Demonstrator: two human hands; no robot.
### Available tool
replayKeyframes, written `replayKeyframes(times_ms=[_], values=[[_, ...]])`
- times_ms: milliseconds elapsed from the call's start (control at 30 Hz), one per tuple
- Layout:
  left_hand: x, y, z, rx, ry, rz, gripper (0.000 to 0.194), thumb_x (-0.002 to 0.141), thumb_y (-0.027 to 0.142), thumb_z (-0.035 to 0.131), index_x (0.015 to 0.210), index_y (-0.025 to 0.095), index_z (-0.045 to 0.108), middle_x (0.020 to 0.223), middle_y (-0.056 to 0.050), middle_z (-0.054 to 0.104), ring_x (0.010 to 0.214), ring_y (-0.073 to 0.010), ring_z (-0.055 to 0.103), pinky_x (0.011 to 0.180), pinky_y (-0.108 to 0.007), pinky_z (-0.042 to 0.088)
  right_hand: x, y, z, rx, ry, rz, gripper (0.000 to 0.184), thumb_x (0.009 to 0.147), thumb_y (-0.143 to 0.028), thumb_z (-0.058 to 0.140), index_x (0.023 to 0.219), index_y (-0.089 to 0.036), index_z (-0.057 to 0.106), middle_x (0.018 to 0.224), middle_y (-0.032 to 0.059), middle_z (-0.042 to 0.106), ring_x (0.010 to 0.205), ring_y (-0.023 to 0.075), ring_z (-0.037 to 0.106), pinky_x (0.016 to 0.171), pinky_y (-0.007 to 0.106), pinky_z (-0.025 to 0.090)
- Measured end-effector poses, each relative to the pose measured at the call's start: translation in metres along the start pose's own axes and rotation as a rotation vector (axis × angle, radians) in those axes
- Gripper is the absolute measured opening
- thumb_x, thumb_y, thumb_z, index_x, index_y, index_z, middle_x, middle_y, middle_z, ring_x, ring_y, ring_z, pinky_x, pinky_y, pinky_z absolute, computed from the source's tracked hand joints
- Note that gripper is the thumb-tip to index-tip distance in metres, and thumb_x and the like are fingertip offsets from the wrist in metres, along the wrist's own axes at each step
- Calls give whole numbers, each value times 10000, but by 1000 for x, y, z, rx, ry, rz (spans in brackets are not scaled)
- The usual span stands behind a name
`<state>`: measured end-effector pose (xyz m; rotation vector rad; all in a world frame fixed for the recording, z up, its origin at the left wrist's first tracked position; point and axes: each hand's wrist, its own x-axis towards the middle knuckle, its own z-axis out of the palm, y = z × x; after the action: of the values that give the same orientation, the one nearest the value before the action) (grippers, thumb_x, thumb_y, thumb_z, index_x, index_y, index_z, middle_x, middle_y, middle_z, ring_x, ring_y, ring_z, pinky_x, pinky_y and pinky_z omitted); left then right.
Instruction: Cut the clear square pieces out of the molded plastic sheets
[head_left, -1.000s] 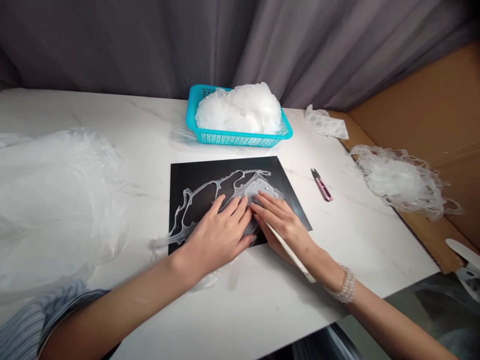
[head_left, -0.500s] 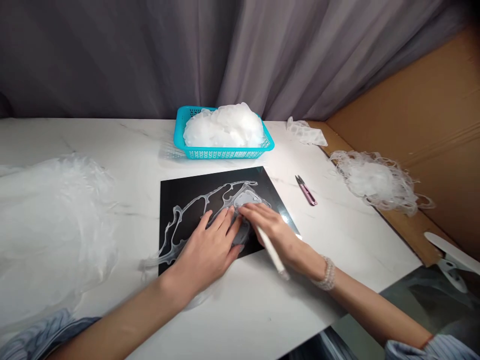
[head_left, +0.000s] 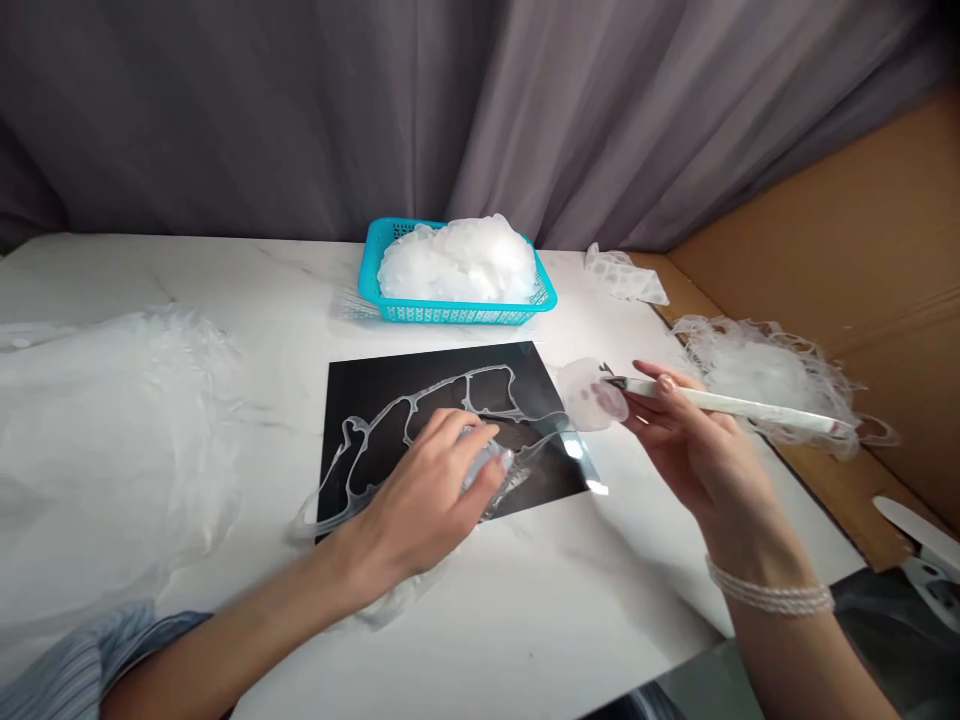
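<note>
A turquoise lattice basket [head_left: 457, 313] sits on the grey-veined white marble table [head_left: 247, 275], beside a black sheet [head_left: 390, 385], under grey-mauve curtains [head_left: 225, 120]; a sleeve [head_left: 75, 650] looks blue-and-white striped.

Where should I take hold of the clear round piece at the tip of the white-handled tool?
Pinch the clear round piece by its left rim, coming in from the left with the left hand. That rim looks free, while the opposite side meets the metal tip of the white-handled tool, which the right hand holds and which crowds that side.
</note>
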<state>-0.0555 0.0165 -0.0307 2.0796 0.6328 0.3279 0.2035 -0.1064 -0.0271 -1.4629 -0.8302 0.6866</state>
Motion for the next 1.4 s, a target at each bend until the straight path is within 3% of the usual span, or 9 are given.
replayKeyframes(times_ms=[100,200,267,367,500,667,1133,1233,1400], values=[[13,10,-2,-811,-116,-333,768,972,636,165,1266,69,593,1168,-192,690,1070,-269,663,975,-442,510,-19,-26,41,0,-293,-3,289,949,-460,563,1158,-287,664,1109,73,747,1058,277,708,944,485,561],[20,11,0,-1206,-169,-526,667,919,639,422,1164,61,648,1074,-191,722,983,-269,696,939,-411,530,-19,-45,56,-63,-459,-24,301,979,-475,496,1139,-266,642,1075,77,754,1034,259,710,915,438,552],[20,10,4,-1178,-88,-560,420,848,431,667,1100,95,682,990,-145,742,914,-233,708,883,-350,546,-10,-45,57,-177,-355,-41,306,999,-484,439,970,-242,625,973,65,762,973,230,714,877,388,536],[17,6,11,-1039,-11,-532,248,776,241,744,986,110,720,921,-110,745,848,-184,702,815,-273,535,0,-33,57,-364,-365,23,361,944,-502,531,725,-220,478,807,53,722,804,200,677,710,319,504],[17,2,19,-942,31,-496,161,778,235,733,892,121,740,877,-82,741,812,-139,683,762,-218,508,-3,-17,65,-353,-574,61,445,835,-405,687,686,-230,306,710,-6,604,639,129,501,554,256,395],[18,2,16,-924,34,-533,171,750,236,756,885,132,745,851,-80,753,781,-159,705,755,-245,532,-5,-18,65,-383,-567,-23,461,891,-410,601,651,-230,251,610,-54,324,577,100,296,514,248,270],[19,-1,18,-1013,-54,-604,151,741,257,789,758,118,734,721,-76,730,668,-157,703,676,-255,569,-10,7,70,-715,-463,-395,312,847,-90,462,656,-222,254,590,-47,315,590,117,247,532,269,244],[18,-3,18,-1003,-39,-588,162,751,273,789,780,124,735,741,-76,737,692,-157,707,695,-251,567,-5,9,68,-693,-427,-319,351,878,-152,477,649,-222,220,580,-48,313,586,114,241,540,270,258],[17,0,20,-889,-9,-526,147,791,271,743,806,126,734,767,-73,746,720,-151,707,710,-239,547,-2,-7,66,-459,-563,-14,388,910,-342,547,677,-227,259,655,-21,511,596,107,368,528,253,304]])
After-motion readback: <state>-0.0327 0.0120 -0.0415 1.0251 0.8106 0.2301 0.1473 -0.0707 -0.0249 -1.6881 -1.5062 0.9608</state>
